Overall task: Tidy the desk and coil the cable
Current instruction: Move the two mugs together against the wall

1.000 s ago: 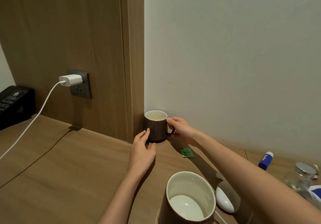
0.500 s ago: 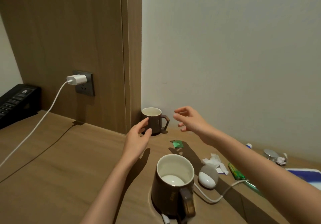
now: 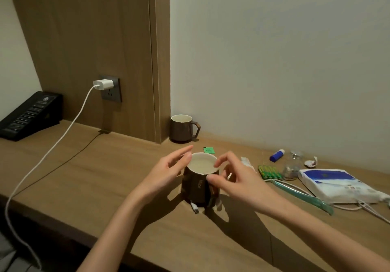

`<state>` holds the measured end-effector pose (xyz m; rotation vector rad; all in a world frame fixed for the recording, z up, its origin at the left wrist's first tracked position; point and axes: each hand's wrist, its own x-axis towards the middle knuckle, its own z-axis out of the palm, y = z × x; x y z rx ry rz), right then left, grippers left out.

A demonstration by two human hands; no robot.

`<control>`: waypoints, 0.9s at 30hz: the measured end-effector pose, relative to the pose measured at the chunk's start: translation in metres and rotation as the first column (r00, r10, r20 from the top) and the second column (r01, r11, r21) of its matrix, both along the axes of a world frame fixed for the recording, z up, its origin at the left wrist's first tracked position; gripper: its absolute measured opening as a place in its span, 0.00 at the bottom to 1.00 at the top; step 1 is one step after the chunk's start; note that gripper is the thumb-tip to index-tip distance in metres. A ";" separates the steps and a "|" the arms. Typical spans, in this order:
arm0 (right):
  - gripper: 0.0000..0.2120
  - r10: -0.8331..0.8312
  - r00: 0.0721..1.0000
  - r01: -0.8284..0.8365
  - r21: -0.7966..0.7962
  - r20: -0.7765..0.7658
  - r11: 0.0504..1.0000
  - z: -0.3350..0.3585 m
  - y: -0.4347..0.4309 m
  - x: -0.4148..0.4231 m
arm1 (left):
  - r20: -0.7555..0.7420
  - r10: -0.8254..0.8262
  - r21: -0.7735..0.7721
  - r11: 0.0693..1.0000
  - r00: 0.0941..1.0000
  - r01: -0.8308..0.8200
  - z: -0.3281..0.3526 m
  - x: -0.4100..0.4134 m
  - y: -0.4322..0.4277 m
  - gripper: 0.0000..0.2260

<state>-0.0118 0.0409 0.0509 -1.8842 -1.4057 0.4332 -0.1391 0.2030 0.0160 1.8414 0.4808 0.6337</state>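
A brown mug (image 3: 183, 128) stands alone in the corner by the wood panel. A second brown mug (image 3: 200, 184) with a white inside stands nearer, on the desk (image 3: 88, 172). My left hand (image 3: 166, 173) is beside its left side, fingers straight, tips at the rim. My right hand (image 3: 239, 179) hovers at its right side, fingers loosely bent, thumb and forefinger close to the rim. A white cable (image 3: 57, 140) hangs from the plugged-in charger (image 3: 103, 84) off the desk's front. Another white cable end (image 3: 195, 208) pokes out below the near mug.
A black phone (image 3: 27, 115) sits far left. Right of the mugs lie a green packet (image 3: 209, 149), green batteries (image 3: 270, 172), a blue stick (image 3: 276, 155), a glass jar (image 3: 293, 166), a green toothbrush (image 3: 301, 195), a tissue pack (image 3: 337, 185) and more white cable (image 3: 363, 207).
Both hands let go of the far mug, left it in the corner, and drew back to either side of the near mug. The camera pulled back.
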 end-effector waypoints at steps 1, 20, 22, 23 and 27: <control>0.14 0.001 1.000 -0.001 -0.014 0.000 1.000 -0.005 -0.003 -0.006 | -0.007 -0.018 -0.017 1.000 1.000 0.018 -0.002 -0.003 -0.004 0.24; 0.10 -0.069 0.922 0.013 -0.148 -0.380 0.989 -0.020 -0.011 0.002 | 0.028 0.028 0.044 0.999 0.999 -0.029 -0.026 -0.010 -0.029 0.34; 0.10 -0.061 0.908 0.005 -0.136 -0.415 0.991 -0.022 -0.010 0.004 | 0.043 0.045 0.045 0.998 0.998 -0.047 -0.026 -0.009 -0.030 0.34; 0.09 -0.054 0.907 0.003 -0.123 -0.418 0.992 -0.023 -0.009 0.004 | 0.056 0.054 0.046 0.997 0.997 -0.056 -0.025 -0.009 -0.031 0.33; 0.10 -0.010 0.901 -0.010 -0.045 -0.434 0.999 -0.014 -0.002 0.007 | 0.154 0.125 0.049 0.990 0.980 -0.134 -0.016 -0.011 -0.028 0.31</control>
